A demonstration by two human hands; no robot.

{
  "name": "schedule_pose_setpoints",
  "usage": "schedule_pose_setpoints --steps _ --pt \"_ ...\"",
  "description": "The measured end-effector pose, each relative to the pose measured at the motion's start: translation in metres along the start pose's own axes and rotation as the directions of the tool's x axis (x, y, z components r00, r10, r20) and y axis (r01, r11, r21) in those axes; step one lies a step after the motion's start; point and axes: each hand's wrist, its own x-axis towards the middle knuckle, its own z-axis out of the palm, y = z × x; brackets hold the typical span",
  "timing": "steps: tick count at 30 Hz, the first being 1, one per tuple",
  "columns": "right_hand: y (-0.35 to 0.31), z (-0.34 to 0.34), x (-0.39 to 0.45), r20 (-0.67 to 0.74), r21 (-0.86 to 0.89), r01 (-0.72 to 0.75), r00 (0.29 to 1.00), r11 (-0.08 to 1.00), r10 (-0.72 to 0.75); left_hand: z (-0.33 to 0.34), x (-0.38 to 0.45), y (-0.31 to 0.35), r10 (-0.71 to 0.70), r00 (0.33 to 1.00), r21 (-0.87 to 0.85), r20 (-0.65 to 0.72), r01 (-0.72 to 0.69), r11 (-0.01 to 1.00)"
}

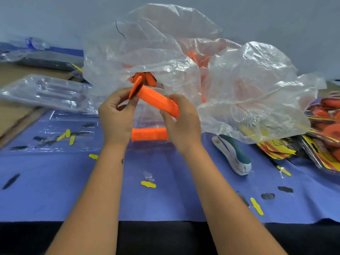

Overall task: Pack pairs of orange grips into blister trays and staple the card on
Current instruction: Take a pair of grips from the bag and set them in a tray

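Crumpled plastic bag [184, 57] blocks behind; stapler [232, 155] lies right.

- The ribbed rubber grip [158, 103] held up in the air is bright orange, as is the second ribbed grip [150, 134] lying below it.
- The cloth-covered counter [165, 199] is blue-violet, its near edge black.
- The crinkled plastic bag [165, 52] is clear, with orange showing through.
- The handheld stapler [233, 155] is teal and white.
- The small scattered cut-outs [148, 184] are yellow or black.
- The printed cards [276, 150] at the right edge are yellow with red stripes.

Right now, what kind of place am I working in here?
Most likely a hand-packing bench in a small workshop: a big clear bag of orange grips, a stack of blister trays, a stapler and printed cards on blue cloth.
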Motion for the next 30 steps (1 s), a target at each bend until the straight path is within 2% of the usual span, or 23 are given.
schedule_pose_setpoints --steps 5,8,13,16,19,21,26,28,30 --pt "0.018 0.004 -0.006 -0.047 -0.107 -0.027 0.999 0.994 0.022 0.008 -0.017 0.004 0.218 0.975 0.144 0.029 -0.22 0.965" --pt "0.028 -0.001 -0.015 -0.085 -0.104 -0.075 0.994 0.992 0.066 0.016 -0.024 0.004 0.246 0.966 0.152 0.075 -0.255 0.955" --pt "0.033 -0.009 -0.017 -0.171 -0.167 -0.02 0.985 0.986 -0.009 0.017 -0.027 0.006 0.266 0.942 0.196 0.204 -0.306 0.932" --pt "0.032 -0.01 -0.017 -0.228 -0.153 0.008 0.973 0.988 -0.043 0.012 -0.024 0.006 0.212 0.961 0.253 0.175 -0.252 0.934" --pt "0.03 -0.01 -0.016 -0.258 -0.133 0.057 0.962 0.989 -0.09 0.005 -0.018 0.004 0.077 0.994 0.285 0.074 -0.095 0.954" --pt "0.029 -0.007 -0.017 -0.2 -0.128 0.075 0.975 0.989 -0.1 -0.002 -0.015 -0.001 -0.004 0.999 0.327 0.033 -0.007 0.945" --pt "0.027 0.002 -0.022 0.107 -0.154 0.027 0.994 0.988 -0.01 -0.015 -0.011 -0.014 -0.087 0.995 0.484 -0.043 0.097 0.869" --pt "0.028 0.003 -0.023 0.154 -0.193 0.028 0.988 0.981 0.002 -0.016 -0.011 -0.018 -0.119 0.993 0.558 -0.013 0.106 0.823" --pt "0.028 0.002 -0.024 0.141 -0.219 0.047 0.99 0.974 -0.016 -0.015 -0.011 -0.018 -0.135 0.991 0.622 0.001 0.106 0.776"
